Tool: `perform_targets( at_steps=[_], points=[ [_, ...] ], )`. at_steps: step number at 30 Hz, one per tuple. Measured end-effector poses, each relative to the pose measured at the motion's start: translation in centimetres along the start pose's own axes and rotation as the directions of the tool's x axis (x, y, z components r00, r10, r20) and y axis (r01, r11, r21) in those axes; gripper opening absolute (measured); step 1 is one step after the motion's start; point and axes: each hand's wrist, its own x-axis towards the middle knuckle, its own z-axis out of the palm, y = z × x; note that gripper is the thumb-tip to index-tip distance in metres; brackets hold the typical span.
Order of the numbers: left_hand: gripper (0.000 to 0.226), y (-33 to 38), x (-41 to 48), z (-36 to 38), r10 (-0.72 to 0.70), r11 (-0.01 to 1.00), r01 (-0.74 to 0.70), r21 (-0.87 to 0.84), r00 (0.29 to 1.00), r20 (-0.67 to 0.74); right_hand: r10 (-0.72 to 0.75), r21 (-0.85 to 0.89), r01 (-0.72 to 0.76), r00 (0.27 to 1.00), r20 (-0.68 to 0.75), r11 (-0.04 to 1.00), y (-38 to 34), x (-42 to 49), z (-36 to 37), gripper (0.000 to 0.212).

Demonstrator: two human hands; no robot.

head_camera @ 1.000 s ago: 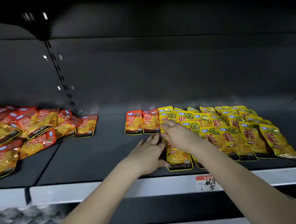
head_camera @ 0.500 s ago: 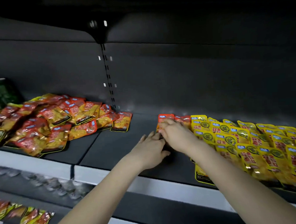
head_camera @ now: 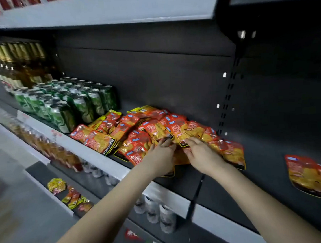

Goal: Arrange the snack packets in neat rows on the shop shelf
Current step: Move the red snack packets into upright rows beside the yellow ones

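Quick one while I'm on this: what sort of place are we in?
Most likely a small shop or convenience store: dark slotted metal shelving with a white price strip, rows of green drink cans beside bottles, and a loose pile of red snack packets.

Red-orange snack pkts point(head_camera: 138, 134) lie flat in jumbled, overlapping heap, under & left of left hand point(head_camera: 162, 157); separate pkt pair point(head_camera: 313, 176) side by side, well right of right hand point(head_camera: 203, 156).
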Motion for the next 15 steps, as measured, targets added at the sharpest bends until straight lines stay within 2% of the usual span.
perform_targets(
  at_steps=[6,9,12,15],
  points=[
    [0.049,-6.0,1.3,0.4,0.048,0.996,-0.043,-0.074,0.996,0.08,0.153,-0.178,-0.157,0.988,-0.036,0.971,-3.9,3.2,0.2,0.046],
    [0.043,-7.6,2.3,0.3,0.063,0.985,-0.063,-0.162,0.998,-0.005,0.239,-0.176,-0.253,0.966,-0.094,0.951,-5.4,4.2,-0.1,0.037],
    [0.038,-8.4,3.4,-0.5,-0.017,0.966,-0.021,-0.259,0.989,-0.145,0.294,-0.27,-0.313,0.95,-0.109,0.911,-6.3,4.8,-0.8,0.027],
    [0.044,-8.8,4.7,-1.2,-0.117,0.94,0.057,-0.337,0.98,-0.163,0.302,-0.219,-0.314,0.949,-0.09,0.924,-6.8,5.3,-0.9,0.03]
  ],
)
